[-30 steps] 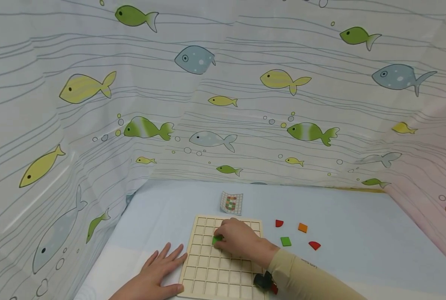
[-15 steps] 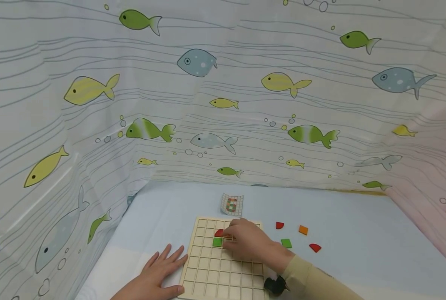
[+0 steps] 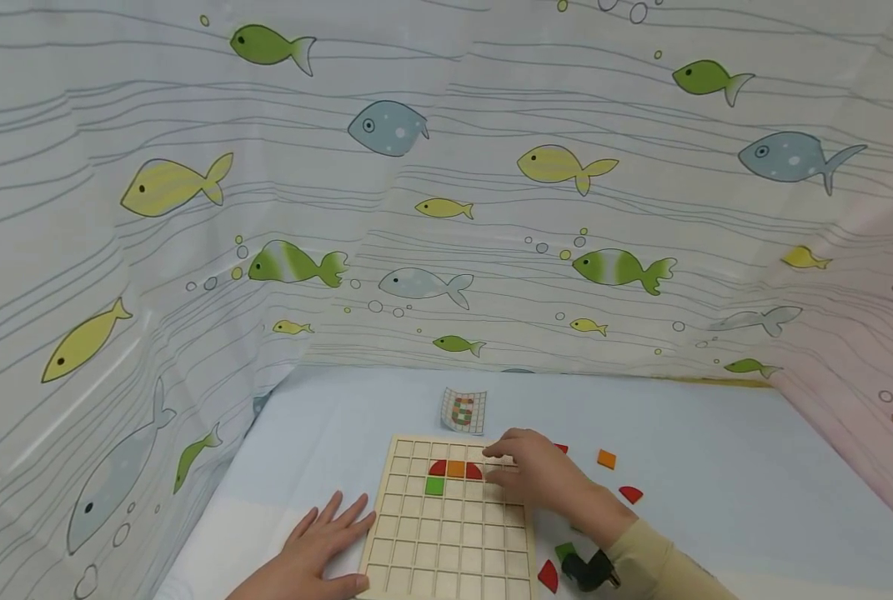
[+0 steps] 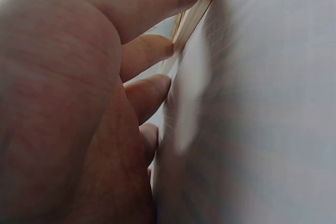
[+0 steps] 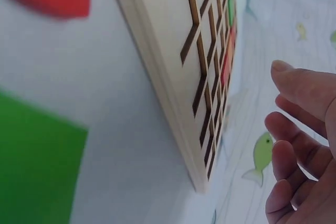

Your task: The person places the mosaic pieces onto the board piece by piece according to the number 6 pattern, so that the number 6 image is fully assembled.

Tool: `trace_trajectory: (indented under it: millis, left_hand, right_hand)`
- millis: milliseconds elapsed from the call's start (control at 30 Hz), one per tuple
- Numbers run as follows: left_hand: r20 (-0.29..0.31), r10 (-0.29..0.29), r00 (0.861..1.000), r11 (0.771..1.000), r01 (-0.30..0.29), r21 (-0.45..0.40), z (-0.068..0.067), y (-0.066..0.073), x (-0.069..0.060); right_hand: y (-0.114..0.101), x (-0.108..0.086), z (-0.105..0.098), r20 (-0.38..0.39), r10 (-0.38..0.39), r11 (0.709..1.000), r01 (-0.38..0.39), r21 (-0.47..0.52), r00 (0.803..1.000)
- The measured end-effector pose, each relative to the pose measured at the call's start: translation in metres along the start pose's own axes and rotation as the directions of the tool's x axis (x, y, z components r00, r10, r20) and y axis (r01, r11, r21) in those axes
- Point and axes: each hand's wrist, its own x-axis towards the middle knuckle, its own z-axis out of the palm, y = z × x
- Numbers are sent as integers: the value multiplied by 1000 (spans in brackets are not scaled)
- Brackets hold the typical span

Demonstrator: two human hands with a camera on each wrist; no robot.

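Observation:
A wooden grid board (image 3: 431, 529) lies on the table in the head view. In its upper cells sit a red quarter-circle (image 3: 438, 468), an orange square (image 3: 456, 469) and another red quarter-circle (image 3: 474, 472) in a row, with a green square (image 3: 434, 486) under the left one. My right hand (image 3: 539, 471) hovers over the board's right edge, thumb and fingers apart; the right wrist view shows nothing between its fingers (image 5: 281, 121). My left hand (image 3: 314, 537) rests beside the board with fingers spread, thumb and fingertips touching its left edge.
A small pattern card (image 3: 463, 411) lies behind the board. Loose pieces are to the right: an orange square (image 3: 607, 459), red quarter-circles (image 3: 630, 495) and a green square (image 3: 565, 552). The black wrist camera (image 3: 590, 572) partly covers that green one. A fish-printed curtain (image 3: 491, 317) surrounds the table.
My right hand has let go over the board and moved right, uncovering the orange square and the right-hand red quarter-circle in the grid. The left hand stays in place.

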Motion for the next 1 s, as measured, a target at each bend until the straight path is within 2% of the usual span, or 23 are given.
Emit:
trace_trajectory:
  millis: [100, 233, 433, 700, 1000]
  left_hand:
    - [-3, 2, 1000, 1000, -2, -3, 0, 1, -1]
    - [-2, 11, 1000, 1000, -11, -18, -1, 2, 0]
    - [1, 12, 1000, 1000, -12, -21, -1, 1, 0]
    - [2, 5, 1000, 1000, -5, -11, -1, 1, -1]
    - [-34, 55, 998, 998, -53, 34, 0, -2, -2]
  right_hand:
    - [8, -5, -5, -14, 39, 999, -39, 15, 999]
    - [18, -12, -11, -53, 72, 997, -73, -19, 996]
    - [36, -22, -13, -106, 154, 987, -158, -27, 982]
    - [55, -37, -17, -151, 204, 979, -205, 8, 967]
    - [80, -48, -32, -175, 272, 961, -275, 5, 946]
